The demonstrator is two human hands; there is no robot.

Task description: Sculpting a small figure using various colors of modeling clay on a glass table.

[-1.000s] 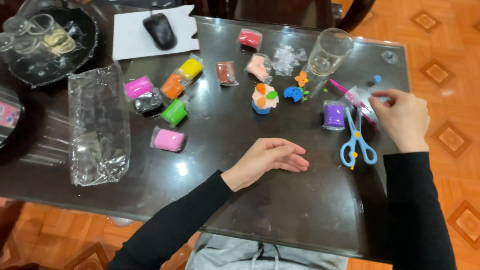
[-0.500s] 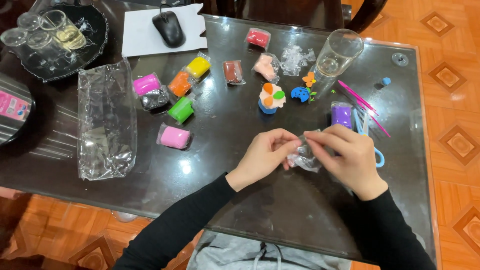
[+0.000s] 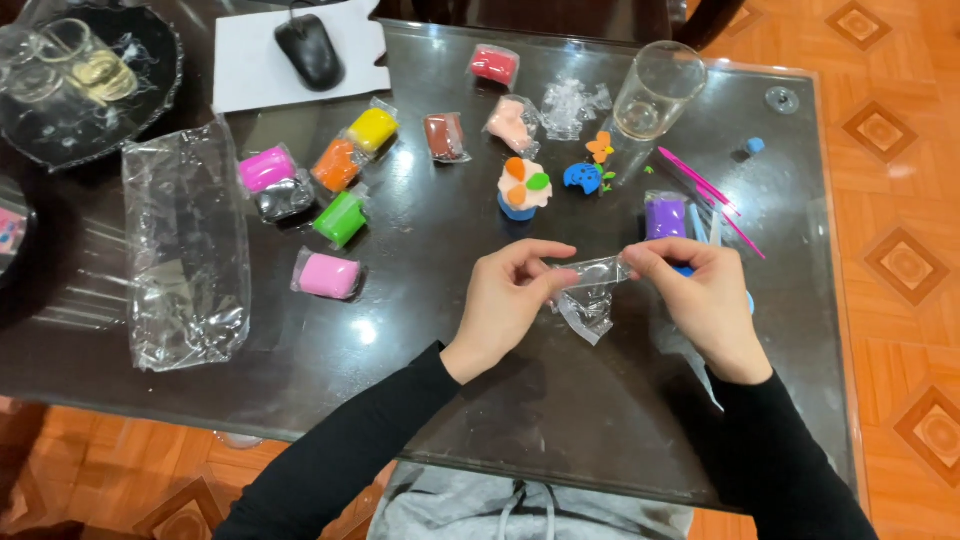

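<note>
Both my hands meet over the middle of a dark glass table [image 3: 560, 420]. My left hand [image 3: 512, 298] and my right hand [image 3: 700, 295] each pinch one end of a small clear plastic wrapper [image 3: 592, 288], stretched between them just above the glass. Just beyond my right hand lies a wrapped purple clay block [image 3: 665, 216], with blue scissors mostly hidden under that hand. A small clay cupcake figure [image 3: 524, 186] stands a little beyond my left hand.
Wrapped clay blocks lie to the left: pink [image 3: 328, 275], green [image 3: 341, 218], orange [image 3: 336, 165], yellow [image 3: 372, 128], magenta [image 3: 266, 169]. A large clear bag [image 3: 185, 250] is at the left, a drinking glass [image 3: 655, 95] and pink sticks [image 3: 705, 190] at the right, a mouse [image 3: 308, 48] at the back.
My right hand came in from the right side of the table with the wrapper, my left hand lifted to meet it, and both now pull the wrapper taut between them.
</note>
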